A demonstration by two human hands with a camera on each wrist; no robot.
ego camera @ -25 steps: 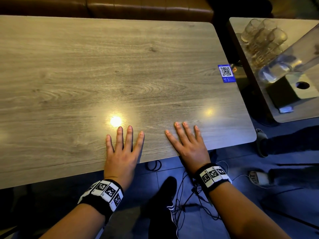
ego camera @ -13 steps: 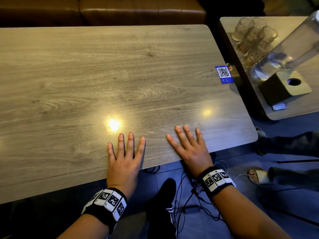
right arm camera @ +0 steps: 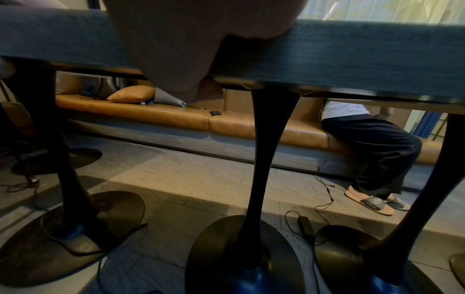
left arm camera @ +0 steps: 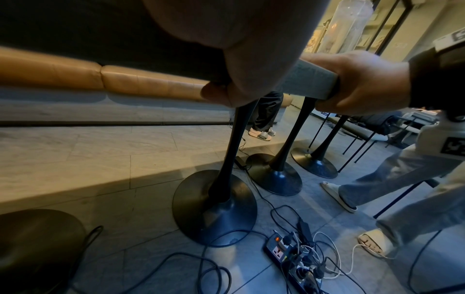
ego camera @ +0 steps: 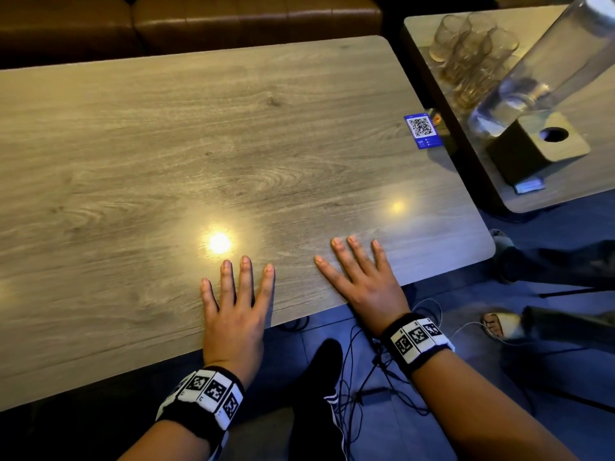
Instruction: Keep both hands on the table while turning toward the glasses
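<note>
My left hand [ego camera: 236,314] lies over the near edge of the wooden table [ego camera: 233,144], its fingers [ego camera: 245,277] straight on top. In the left wrist view its thumb [left arm camera: 216,93] hooks under the edge. My right hand [ego camera: 362,284] lies to the right of it near the table's corner, fingers [ego camera: 352,257] spread on the top. Its thumb [left arm camera: 334,105] presses under the edge [left arm camera: 312,81], so each hand pinches the tabletop. Nothing else is in either hand.
A blue QR sticker [ego camera: 422,131] sits at the table's right edge. The neighbouring table [ego camera: 582,181] carries several glasses [ego camera: 472,48] and a tall clear cylinder [ego camera: 549,71] on a dark block [ego camera: 519,158]. Cables [ego camera: 376,377], a power strip [left arm camera: 289,256], pedestal bases [left arm camera: 214,208] and a person's sandalled foot [ego camera: 499,324] fill the floor. A brown sofa [ego camera: 233,18] runs behind.
Both hands keep their places on the table edge. Only the head view has drifted, so the table and the neighbouring table sit a little differently in the picture.
</note>
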